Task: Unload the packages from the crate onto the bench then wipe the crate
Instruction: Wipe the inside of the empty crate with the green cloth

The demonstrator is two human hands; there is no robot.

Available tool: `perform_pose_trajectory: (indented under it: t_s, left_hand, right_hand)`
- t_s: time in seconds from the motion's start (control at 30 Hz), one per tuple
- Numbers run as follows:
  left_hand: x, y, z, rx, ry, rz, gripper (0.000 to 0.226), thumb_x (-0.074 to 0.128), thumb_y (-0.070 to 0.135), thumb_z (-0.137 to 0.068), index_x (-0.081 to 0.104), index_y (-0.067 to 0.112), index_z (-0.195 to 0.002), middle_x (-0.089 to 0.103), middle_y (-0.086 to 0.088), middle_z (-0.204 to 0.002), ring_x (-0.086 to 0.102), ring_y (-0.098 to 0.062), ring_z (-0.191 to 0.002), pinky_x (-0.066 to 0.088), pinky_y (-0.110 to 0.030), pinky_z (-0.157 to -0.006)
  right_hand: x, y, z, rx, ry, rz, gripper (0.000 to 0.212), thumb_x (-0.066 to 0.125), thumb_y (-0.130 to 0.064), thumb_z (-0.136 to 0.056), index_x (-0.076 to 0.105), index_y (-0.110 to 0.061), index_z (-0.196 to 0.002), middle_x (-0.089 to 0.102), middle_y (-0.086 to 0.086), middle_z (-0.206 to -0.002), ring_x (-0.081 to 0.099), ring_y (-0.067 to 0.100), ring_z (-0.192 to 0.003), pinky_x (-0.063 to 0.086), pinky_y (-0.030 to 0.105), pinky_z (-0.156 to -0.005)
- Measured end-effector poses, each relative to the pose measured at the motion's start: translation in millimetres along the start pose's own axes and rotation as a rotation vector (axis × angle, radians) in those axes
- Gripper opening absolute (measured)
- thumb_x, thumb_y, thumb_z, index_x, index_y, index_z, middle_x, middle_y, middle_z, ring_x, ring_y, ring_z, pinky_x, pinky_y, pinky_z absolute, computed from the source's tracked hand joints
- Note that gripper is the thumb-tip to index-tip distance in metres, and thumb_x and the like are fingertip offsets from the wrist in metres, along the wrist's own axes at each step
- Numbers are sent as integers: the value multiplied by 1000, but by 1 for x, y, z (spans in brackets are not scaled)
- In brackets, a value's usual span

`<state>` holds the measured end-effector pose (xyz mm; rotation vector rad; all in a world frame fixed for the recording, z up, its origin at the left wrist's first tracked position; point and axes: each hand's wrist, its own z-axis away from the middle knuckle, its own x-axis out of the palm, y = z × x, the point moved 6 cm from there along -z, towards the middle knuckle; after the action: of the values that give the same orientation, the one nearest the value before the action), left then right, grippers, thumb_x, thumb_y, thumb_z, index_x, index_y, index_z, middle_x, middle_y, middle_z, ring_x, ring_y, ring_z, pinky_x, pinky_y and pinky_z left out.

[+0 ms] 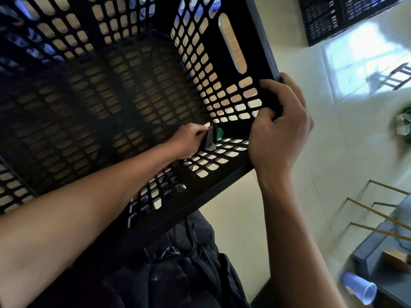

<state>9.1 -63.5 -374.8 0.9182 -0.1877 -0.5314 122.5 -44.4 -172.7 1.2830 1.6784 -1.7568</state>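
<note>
The big black perforated plastic crate is filling most of the view, tilted so its open top is facing the person and its slotted floor and walls are showing pale light through the holes. The right hand is wrapping around the crate's near right corner, thumb lying on the inside wall and fingers curling over the rim, gripping it firmly just below the long oval handle slot. The left hand is reaching deep inside, arm stretching across the near wall, and it is pinching a small dark grey flat object between curled fingers and thumb, right down in the bottom corner of the crate; whether that is a cloth or a package is too hard to tell. Just beside it, touching the same corner, a small bright green item is peeking out. Below the crate, the person's dark trousers are showing. Over on the right, the glossy pale tiled floor is reflecting window light, a translucent blue plastic cup is lying on its side near a dark low surface, and another black slotted crate is sitting well apart at the top right corner.
</note>
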Motion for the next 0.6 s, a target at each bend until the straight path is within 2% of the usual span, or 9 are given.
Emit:
perform_pose_trajectory:
  t_s: [0.07,0.13,0.23,0.33,0.4,0.47,0.53,0.6]
  left_hand:
    - [-2,-6,3,-32,-13,-11,27,50,28,-108,74,26,-119,75,-1,-96,71,-23,-81,57,-40,-71]
    - [-4,0,8,-9,-31,24,24,54,33,-106,76,26,-113,77,1,-96,72,-23,-92,59,-45,-84]
    - [-7,10,23,31,-36,122,22,55,30,-106,76,26,-111,77,5,-102,70,-15,-101,56,-38,-95]
    - [-10,15,41,51,-33,236,22,55,29,-105,77,25,-109,78,-5,-103,71,-19,-96,54,-39,-91]
    - [-12,20,55,45,-51,286,22,55,30,-105,76,24,-110,77,-9,-105,72,-26,-100,55,-45,-95]
    - [-16,27,66,46,-47,269,22,56,30,-105,76,22,-108,77,-10,-102,71,-21,-92,55,-48,-92]
    - [-21,38,79,63,-44,265,20,59,29,-103,75,18,-101,74,-4,-89,64,-10,-81,54,-39,-78]
    - [-26,50,95,82,-56,302,20,62,28,-101,73,13,-94,68,3,-79,61,-7,-75,49,-25,-72]
  right_hand:
    - [0,1,-1,7,8,-11,53,44,0,-74,76,-21,-112,67,-6,-131,59,13,-127,46,35,-108]
    - [-1,2,-1,16,13,-15,53,44,-1,-75,77,-21,-111,67,-6,-131,59,12,-126,44,29,-108]
    - [-1,2,-2,27,12,-22,52,45,-1,-75,77,-22,-110,67,-8,-130,60,10,-125,37,12,-102]
    - [0,0,-1,25,-4,-35,50,45,-2,-77,77,-23,-109,67,-9,-130,60,11,-123,43,22,-102]
    - [-1,0,-1,32,-14,-40,50,45,-4,-77,76,-25,-111,66,-11,-131,59,10,-123,40,17,-100]
    - [-2,-1,-1,29,-17,-40,51,44,-5,-77,76,-26,-112,65,-14,-132,59,8,-123,39,16,-98]
    - [-2,-1,-1,21,-25,-36,52,44,-7,-77,75,-29,-112,64,-14,-135,57,10,-126,45,31,-104]
    - [-1,-1,-2,-6,-37,-35,53,44,-8,-76,75,-31,-113,63,-13,-137,57,12,-128,47,41,-103]
